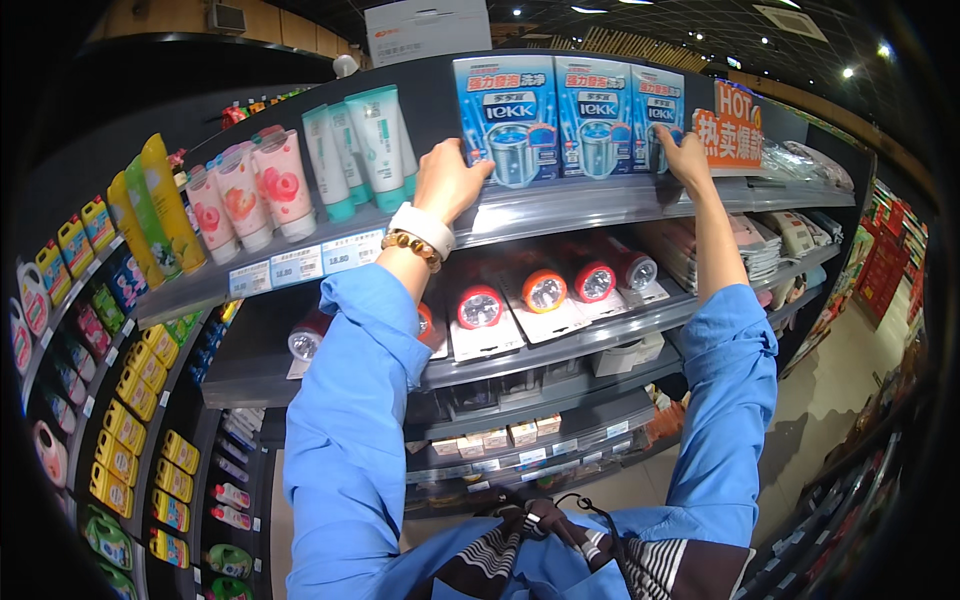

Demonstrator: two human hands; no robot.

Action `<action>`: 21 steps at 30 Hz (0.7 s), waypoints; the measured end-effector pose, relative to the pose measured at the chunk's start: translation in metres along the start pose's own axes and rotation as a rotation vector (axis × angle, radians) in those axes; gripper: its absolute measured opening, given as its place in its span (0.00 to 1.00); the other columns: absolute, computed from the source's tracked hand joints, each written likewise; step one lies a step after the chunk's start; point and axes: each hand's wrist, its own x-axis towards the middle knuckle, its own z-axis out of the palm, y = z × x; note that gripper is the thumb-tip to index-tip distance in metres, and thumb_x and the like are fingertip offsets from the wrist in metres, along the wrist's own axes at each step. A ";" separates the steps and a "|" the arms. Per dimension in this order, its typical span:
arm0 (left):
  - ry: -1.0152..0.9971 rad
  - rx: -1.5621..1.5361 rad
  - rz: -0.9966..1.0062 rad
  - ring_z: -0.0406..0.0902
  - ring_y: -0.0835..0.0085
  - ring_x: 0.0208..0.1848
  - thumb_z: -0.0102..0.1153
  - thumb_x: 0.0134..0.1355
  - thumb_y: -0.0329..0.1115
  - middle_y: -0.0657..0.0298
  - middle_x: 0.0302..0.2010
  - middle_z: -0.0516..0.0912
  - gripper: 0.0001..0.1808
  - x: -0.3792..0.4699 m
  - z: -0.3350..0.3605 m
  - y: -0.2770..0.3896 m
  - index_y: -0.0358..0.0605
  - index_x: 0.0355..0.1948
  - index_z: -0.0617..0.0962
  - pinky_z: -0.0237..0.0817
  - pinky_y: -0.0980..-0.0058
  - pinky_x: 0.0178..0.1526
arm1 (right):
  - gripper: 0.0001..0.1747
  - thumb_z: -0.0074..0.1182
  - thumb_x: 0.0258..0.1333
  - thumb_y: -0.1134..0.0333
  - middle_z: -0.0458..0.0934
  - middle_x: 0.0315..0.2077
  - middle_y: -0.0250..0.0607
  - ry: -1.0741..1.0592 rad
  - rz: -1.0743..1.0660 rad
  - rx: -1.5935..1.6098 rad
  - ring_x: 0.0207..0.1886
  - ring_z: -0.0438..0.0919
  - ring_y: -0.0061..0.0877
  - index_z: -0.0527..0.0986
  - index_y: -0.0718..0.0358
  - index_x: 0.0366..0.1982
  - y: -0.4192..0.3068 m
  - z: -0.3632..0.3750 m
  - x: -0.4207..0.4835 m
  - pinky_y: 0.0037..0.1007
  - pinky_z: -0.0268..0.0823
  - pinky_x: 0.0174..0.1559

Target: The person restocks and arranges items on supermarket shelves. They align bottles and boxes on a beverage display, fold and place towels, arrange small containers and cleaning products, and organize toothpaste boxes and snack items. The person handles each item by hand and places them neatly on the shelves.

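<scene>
Three blue and white cartons of cleaner (594, 97), with a drum pictured on the front, stand upright side by side on the top shelf (585, 201). My left hand (450, 180) grips the left carton (506, 90) at its lower left edge, thumb across the front. At the other end of the row, my right hand (684, 159) holds the right carton (658, 86) by its right edge, thumb on its face. The fingertips of both hands are partly hidden. Between them, the middle carton (592, 82) is untouched by either hand.
Squeeze tubes (281, 184) stand left of my left hand. An orange sign (729, 135) and plastic-wrapped packs (806, 161) are on the right. Flashlights on cards (480, 307) lie one shelf below. Yellow bottles (124, 427) fill shelving at left; an aisle floor (817, 405) runs at right.
</scene>
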 end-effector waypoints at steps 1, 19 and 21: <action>0.027 0.026 0.002 0.83 0.49 0.46 0.69 0.53 0.42 0.44 0.39 0.85 0.22 -0.001 0.000 0.002 0.33 0.41 0.83 0.73 0.60 0.51 | 0.43 0.60 0.53 0.39 0.79 0.42 0.70 -0.006 0.003 0.029 0.52 0.79 0.51 0.77 0.82 0.42 -0.001 -0.001 -0.001 0.39 0.70 0.52; 0.118 0.379 -0.049 0.84 0.51 0.42 0.68 0.53 0.42 0.49 0.37 0.86 0.26 -0.018 -0.005 0.018 0.35 0.49 0.79 0.75 0.58 0.45 | 0.45 0.61 0.53 0.39 0.79 0.41 0.53 -0.265 0.038 0.298 0.46 0.78 0.32 0.71 0.77 0.52 -0.010 -0.034 -0.012 0.32 0.69 0.48; 0.183 0.496 0.050 0.83 0.50 0.42 0.70 0.51 0.42 0.50 0.38 0.85 0.29 -0.017 -0.006 0.030 0.36 0.50 0.77 0.74 0.57 0.44 | 0.47 0.61 0.52 0.36 0.79 0.39 0.53 -0.308 0.031 0.271 0.45 0.78 0.32 0.71 0.78 0.51 -0.008 -0.042 -0.008 0.32 0.70 0.47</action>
